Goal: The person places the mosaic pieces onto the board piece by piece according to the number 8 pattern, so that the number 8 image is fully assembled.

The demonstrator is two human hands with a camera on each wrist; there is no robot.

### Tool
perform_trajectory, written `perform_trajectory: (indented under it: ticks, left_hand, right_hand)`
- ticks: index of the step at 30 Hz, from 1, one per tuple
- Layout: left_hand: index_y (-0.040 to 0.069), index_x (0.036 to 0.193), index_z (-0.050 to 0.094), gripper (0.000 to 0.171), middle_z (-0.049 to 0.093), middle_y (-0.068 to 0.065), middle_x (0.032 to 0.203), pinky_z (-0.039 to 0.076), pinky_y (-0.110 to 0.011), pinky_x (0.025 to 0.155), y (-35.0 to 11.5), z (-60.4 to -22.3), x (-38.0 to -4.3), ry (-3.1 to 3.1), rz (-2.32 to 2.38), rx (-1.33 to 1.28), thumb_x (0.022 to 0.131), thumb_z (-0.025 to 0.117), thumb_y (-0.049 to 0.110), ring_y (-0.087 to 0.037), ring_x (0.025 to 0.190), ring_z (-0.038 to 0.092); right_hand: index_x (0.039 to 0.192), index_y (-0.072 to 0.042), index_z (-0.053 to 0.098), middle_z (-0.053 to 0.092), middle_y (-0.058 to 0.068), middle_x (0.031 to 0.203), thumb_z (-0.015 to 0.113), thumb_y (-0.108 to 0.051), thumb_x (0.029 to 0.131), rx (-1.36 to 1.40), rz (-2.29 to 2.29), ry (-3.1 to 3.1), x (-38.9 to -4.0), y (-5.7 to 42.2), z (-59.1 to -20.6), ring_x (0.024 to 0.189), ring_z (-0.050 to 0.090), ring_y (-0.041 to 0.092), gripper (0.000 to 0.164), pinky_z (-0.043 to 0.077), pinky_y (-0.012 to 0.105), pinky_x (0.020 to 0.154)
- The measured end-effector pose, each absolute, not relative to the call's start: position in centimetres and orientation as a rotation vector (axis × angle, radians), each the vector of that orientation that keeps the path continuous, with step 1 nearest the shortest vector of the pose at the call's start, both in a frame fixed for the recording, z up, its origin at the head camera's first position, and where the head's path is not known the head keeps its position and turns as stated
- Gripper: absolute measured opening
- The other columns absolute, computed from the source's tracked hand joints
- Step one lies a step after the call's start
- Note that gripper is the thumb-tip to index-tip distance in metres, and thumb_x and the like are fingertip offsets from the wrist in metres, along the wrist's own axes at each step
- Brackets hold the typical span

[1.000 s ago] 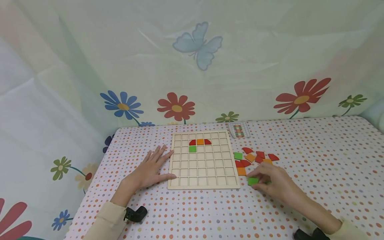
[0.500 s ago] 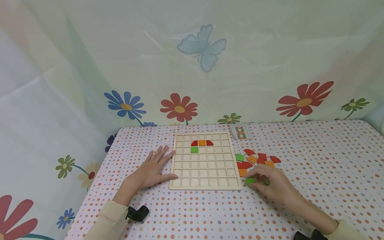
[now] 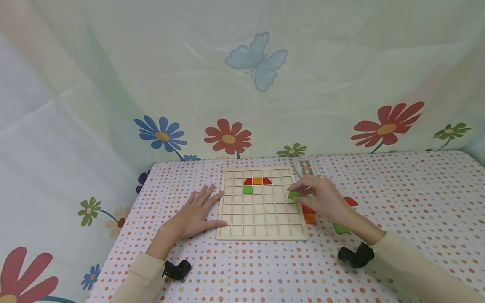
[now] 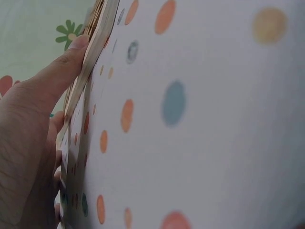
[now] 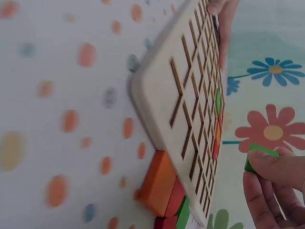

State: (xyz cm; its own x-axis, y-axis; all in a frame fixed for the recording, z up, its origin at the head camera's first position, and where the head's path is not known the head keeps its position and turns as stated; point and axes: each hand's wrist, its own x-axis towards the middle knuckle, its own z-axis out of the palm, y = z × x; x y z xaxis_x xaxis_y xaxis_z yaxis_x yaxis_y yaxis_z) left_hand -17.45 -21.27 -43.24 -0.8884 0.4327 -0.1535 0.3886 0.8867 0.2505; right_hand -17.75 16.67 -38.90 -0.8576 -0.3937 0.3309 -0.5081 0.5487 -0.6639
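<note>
Head view: right hand [image 3: 322, 195] pinches green block [image 3: 293, 195] between thumb and fingers, above grid board's [image 3: 260, 230] right edge. Block squarish, juts left past fingertips; long axis can't tell. Left hand [image 3: 191, 218] spread, touching board's left edge.

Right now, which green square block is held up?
The green square block pinched in the right hand, near the wooden grid board; a second green block sits in the board, others lie on the dotted tablecloth.
</note>
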Motion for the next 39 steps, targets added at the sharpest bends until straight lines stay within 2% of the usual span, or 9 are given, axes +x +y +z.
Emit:
perform_trajectory:
  ticks: [7, 16, 22, 39]
  left_hand:
    - [0.025, 0.169, 0.021, 0.096, 0.006, -0.008, 0.176, 0.004, -0.055, 0.130, -21.2, -43.4, -17.5, 2.852, 0.299, 0.624, 0.095, 0.055, 0.074, -0.029, 0.162, 0.000]
    - [0.022, 0.169, 0.024, 0.094, 0.009, -0.011, 0.176, 0.005, -0.056, 0.130, -21.0, -43.3, -17.4, 2.847, 0.332, 0.648, 0.096, 0.056, 0.072, -0.032, 0.162, 0.002]
    - [0.022, 0.169, 0.024, 0.094, 0.009, -0.011, 0.176, 0.006, -0.057, 0.130, -21.1, -43.3, -17.4, 2.858, 0.325, 0.643, 0.096, 0.056, 0.072, -0.033, 0.162, 0.003]
    - [0.023, 0.169, 0.023, 0.095, 0.008, -0.010, 0.176, 0.005, -0.057, 0.130, -21.1, -43.2, -17.5, 2.852, 0.316, 0.634, 0.095, 0.056, 0.073, -0.032, 0.162, 0.002]
  right_hand:
    - [0.105, 0.003, 0.078, 0.075, 0.013, 0.104, 0.082, 0.013, 0.082, 0.783, 1.285, -2.662, -21.0, 14.4, -39.7, 0.089, 0.067, 0.025, 0.025, 0.064, 0.035, 0.080]
    - [0.106, 0.002, 0.081, 0.077, 0.012, 0.101, 0.079, 0.011, 0.086, 0.865, 1.298, -2.736, -23.7, 12.4, -40.4, 0.092, 0.073, 0.030, 0.022, 0.063, 0.042, 0.081]
    - [0.109, 0.002, 0.081, 0.075, 0.010, 0.100, 0.078, 0.008, 0.089, 0.878, 1.281, -2.778, -24.2, 11.6, -40.9, 0.093, 0.069, 0.027, 0.021, 0.063, 0.040, 0.083]
    - [0.110, 0.001, 0.081, 0.070, 0.007, 0.094, 0.077, 0.008, 0.090, 0.875, 1.124, -2.874, -24.1, 11.6, -40.4, 0.086, 0.063, 0.021, 0.023, 0.056, 0.031, 0.076]
